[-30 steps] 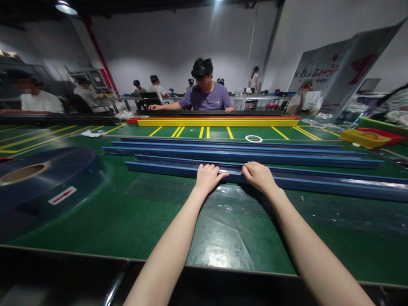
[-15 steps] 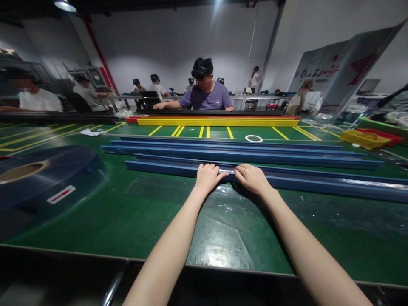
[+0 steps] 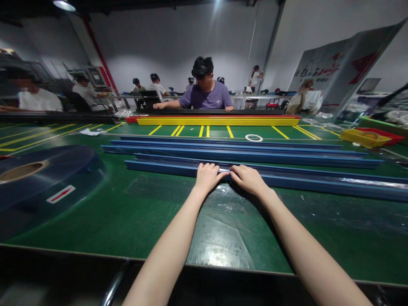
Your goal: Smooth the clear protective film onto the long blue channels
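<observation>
A long blue channel (image 3: pixel 159 166) lies across the green table in front of me, with glossy clear film (image 3: pixel 371 181) showing inside it towards the right. My left hand (image 3: pixel 208 176) is closed over its near wall, fingers bent into the groove and thumb reaching right along the wall. Close beside it, my right hand (image 3: pixel 246 178) grips the same wall, its fingertips almost meeting the left thumb. Whatever the fingertips press inside the groove is mostly hidden. Behind are further blue channels (image 3: pixel 242 156), parallel to this one.
A big roll of clear film (image 3: pixel 73 170) rests on the left. Across the table (image 3: pixel 143 229), yellow and red channels (image 3: pixel 219 122) lie before a co-worker (image 3: pixel 207 95). A white ring (image 3: pixel 254 138) is nearer. Yellow and red bins (image 3: pixel 365 138) stand at right.
My right hand has slid slightly left along the channel, closer to my left hand. The left hand stays where it was.
</observation>
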